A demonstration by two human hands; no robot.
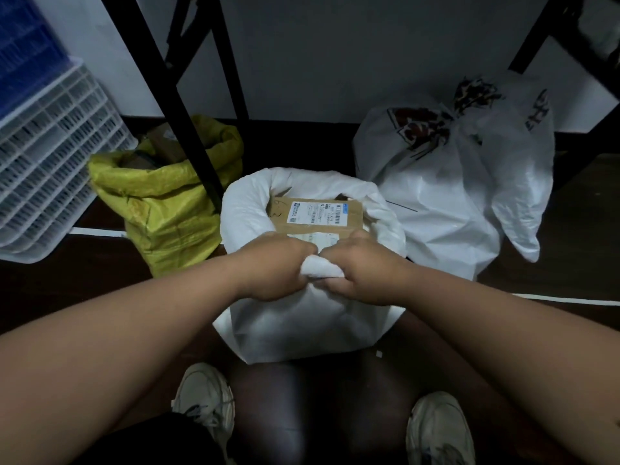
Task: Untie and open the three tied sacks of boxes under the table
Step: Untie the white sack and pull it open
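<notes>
A ribbed white plastic crate [50,156] stands at far left. The crinkled woven yellow sack [161,203] gapes open. The left hand [271,266] and right hand [362,266] curl round the smooth white sack's [302,317] bunched near rim; a labelled cardboard box [318,213] shows inside. The glossy printed sack [453,182] sits knotted.

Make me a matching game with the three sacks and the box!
Things:
1. yellow sack
2. middle white sack
3. right white sack
4. cardboard box

States:
a. knotted shut at the top
b. lying inside an open sack, label up
c. open, standing by the black table leg
d. rim gripped by both hands, left hand and right hand

Pairs: 1-c, 2-d, 3-a, 4-b
</notes>
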